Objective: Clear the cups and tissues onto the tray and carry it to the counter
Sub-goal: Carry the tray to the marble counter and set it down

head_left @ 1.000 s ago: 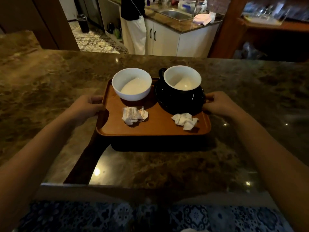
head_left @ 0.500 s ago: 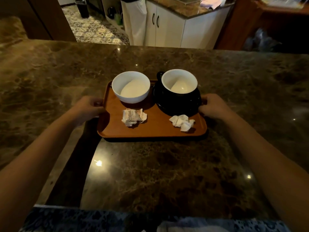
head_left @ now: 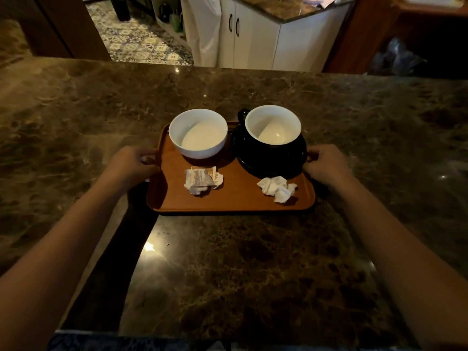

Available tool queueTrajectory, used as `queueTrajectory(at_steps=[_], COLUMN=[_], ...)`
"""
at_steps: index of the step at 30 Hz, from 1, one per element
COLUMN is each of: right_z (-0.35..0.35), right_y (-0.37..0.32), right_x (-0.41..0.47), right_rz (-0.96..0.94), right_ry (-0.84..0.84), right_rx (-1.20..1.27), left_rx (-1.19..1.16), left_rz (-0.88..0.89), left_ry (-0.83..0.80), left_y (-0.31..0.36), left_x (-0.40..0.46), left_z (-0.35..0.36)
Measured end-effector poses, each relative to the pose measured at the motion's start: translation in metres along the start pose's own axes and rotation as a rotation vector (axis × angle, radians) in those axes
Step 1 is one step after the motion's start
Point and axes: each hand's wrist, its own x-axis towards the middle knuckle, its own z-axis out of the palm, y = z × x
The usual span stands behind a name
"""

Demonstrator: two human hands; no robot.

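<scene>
An orange-brown tray (head_left: 238,201) rests flat on the dark marble counter (head_left: 240,274). At its back left stands a white cup (head_left: 198,133). A black cup with a white inside (head_left: 273,125) sits on a black saucer (head_left: 268,166) at the back right. A crumpled printed tissue (head_left: 202,179) lies in front of the white cup, a crumpled white tissue (head_left: 276,188) in front of the saucer. My left hand (head_left: 131,163) grips the tray's left rim. My right hand (head_left: 325,163) grips the right rim.
Beyond the counter's far edge are white cabinets (head_left: 250,39) under another stone worktop, a patterned tile floor (head_left: 136,39), a person's white trousers (head_left: 202,29), and a wooden post (head_left: 354,34) at the right. Bare marble stretches on all sides of the tray.
The tray has come down from above the counter and moved away from me; its shadow gap is gone and it lies on the marble. Both hands stay on its rims.
</scene>
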Motion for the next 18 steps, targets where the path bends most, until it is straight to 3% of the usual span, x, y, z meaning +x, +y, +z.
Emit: queueTrajectory(at_steps=[6,18], right_z=[-0.001,-0.003], right_y=[-0.007,-0.01], right_x=[0.014,0.021], right_rz=[0.094,0.107], right_ry=[0.029,0.03], right_rx=[0.134,0.201], left_rx=[-0.046,-0.151], left_rz=[-0.034,-0.045], left_ry=[0.029,0.058], left_y=[0.013,0.016], left_x=[0.009,0.016], left_z=[0.004,0.007])
